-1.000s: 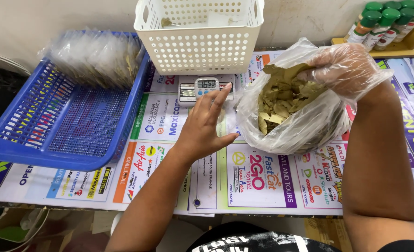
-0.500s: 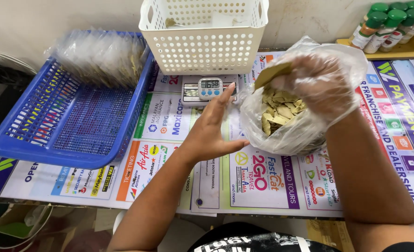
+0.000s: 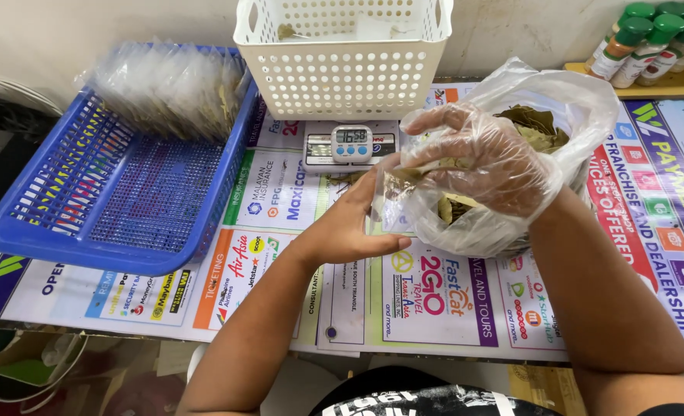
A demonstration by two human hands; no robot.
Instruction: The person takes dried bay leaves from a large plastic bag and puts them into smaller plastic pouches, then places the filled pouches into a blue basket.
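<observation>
1. The right hand (image 3: 484, 158), in a thin plastic glove, is pinching dried leaves (image 3: 538, 127) at the mouth of the plastic bag (image 3: 511, 154).
2. The left hand (image 3: 350, 223) is bracing that bag's left side, fingers spread open.
3. Risk: the bag is sagging just in front of the scale (image 3: 350, 145); leaves may be spilling or crumbling.

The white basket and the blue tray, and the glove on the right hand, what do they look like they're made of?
White basket: likely rigid moulded plastic, matte, with even rows of punched holes. Blue tray: likely the same kind of plastic, slightly glossy, with a fine lattice floor. Glove on the right hand: thin clear plastic film, crinkled and shiny.
</observation>
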